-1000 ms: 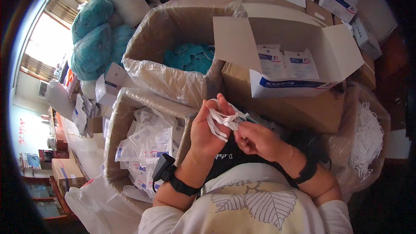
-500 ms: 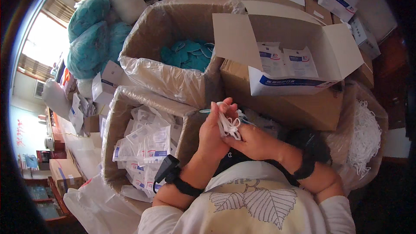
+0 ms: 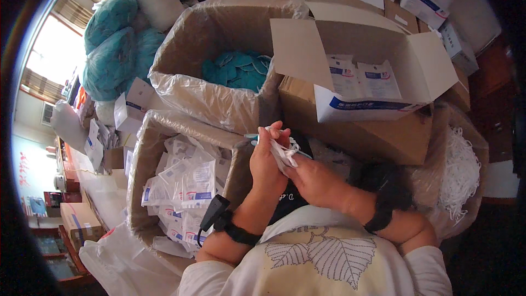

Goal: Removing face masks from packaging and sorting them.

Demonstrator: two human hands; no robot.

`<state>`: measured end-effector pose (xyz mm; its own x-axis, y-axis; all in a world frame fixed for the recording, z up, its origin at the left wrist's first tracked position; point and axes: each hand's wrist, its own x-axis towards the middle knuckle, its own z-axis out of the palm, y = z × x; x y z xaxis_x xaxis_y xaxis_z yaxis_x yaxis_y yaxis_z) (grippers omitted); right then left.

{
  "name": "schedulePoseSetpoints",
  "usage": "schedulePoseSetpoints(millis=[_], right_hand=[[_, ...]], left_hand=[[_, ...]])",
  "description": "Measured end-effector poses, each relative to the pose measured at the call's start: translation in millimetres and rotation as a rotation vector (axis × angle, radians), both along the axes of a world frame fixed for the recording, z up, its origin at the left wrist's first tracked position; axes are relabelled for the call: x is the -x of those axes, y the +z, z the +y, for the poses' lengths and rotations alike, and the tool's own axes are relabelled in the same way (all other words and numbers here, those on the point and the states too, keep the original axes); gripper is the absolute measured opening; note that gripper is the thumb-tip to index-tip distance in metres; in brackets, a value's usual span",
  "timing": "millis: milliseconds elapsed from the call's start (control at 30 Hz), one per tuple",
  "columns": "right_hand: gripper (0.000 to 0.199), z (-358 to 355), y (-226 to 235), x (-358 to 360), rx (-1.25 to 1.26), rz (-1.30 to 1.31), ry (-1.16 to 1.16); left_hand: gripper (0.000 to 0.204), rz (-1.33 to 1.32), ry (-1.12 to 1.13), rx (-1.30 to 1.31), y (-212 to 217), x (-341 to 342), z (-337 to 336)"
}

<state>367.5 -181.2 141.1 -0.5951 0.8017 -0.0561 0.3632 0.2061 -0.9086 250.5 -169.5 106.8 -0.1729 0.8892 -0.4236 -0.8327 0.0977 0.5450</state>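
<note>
My left hand (image 3: 266, 160) and my right hand (image 3: 312, 179) meet in front of my body, closed around one small bundle. White elastic cords (image 3: 285, 155) bunch up between the palms. A teal edge, like that of a face mask (image 3: 251, 136), pokes out beside my left fingers; most of it is hidden by the hands. Just beyond the hands stands a plastic-lined carton (image 3: 205, 107) holding a heap of teal face masks (image 3: 238, 70). Left of my left hand, another carton (image 3: 143, 153) is filled with clear printed pouches (image 3: 183, 183).
A white carton (image 3: 356, 111) with raised flaps and pouches inside sits on a brown carton (image 3: 378, 137), ahead to the right. White cords (image 3: 460, 172) fill a plastic bag at far right. Teal-filled bags (image 3: 109, 57) are piled at back left; white boxes (image 3: 424, 3) are stacked at back right.
Both hands have shifted slightly and the white cords now lie flatter between them. The teal edge shows a little more at the left fingers.
</note>
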Motion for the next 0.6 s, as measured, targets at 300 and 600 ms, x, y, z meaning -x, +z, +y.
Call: schedulePoseSetpoints(millis=[300, 600], right_hand=[[0.027, -5.5, -2.6, 2.8, 0.172, -0.001, -0.054], [0.025, 9.6, -25.9, -12.8, 0.326, 0.061, 0.075]], left_hand=[[0.032, 0.269, 0.04, -0.044, 5.8, -6.5, -4.6], [0.031, 0.631, -0.065, -0.252, -3.7, -12.3, -15.9]])
